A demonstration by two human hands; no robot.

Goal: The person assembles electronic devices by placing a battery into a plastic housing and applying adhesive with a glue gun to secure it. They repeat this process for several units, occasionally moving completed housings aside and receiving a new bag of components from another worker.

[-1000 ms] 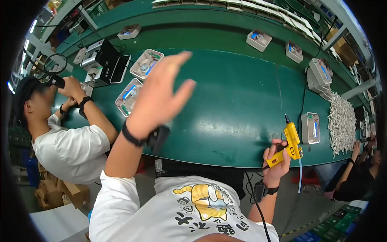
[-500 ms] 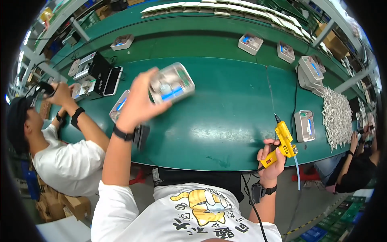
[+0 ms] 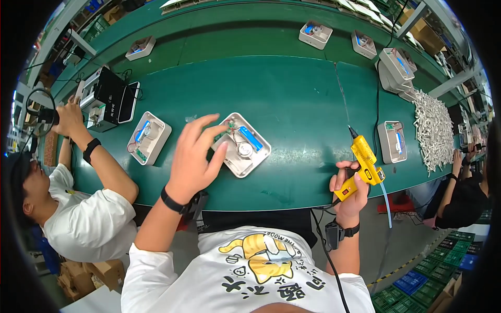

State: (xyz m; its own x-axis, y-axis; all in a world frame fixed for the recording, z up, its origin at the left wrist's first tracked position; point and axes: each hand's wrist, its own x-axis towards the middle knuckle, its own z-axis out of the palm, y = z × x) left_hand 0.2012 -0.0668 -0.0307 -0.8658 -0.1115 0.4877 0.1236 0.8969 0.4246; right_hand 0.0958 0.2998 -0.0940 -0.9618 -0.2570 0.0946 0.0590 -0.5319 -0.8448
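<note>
My left hand (image 3: 195, 159) has its fingers spread beside a white plastic housing (image 3: 254, 164), at its left edge. I cannot tell whether a fingertip still touches the rim. The housing lies open side up on the bench, tilted at an angle. Inside it are a blue battery cell (image 3: 251, 138), a round silver part (image 3: 244, 149), thin wires and a small green board by my fingers. In my right hand (image 3: 350, 195) is a yellow hot glue gun (image 3: 365, 159), held by the handle. Its dark nozzle points away from me, and a pale glue stick (image 3: 386, 208) hangs from its back.
Similar housings stand left (image 3: 149, 139) and right (image 3: 392, 142), with others on the far ledge and stacked at far right. A heap of small white parts (image 3: 434, 133) lies right. A co-worker (image 3: 86, 208) sits left by a black device (image 3: 107, 99); another person is at far right.
The housing my left hand held raised above the bench is now down on it, further right and nearer me. My left hand's grip has opened. The glue gun stays in my right hand.
</note>
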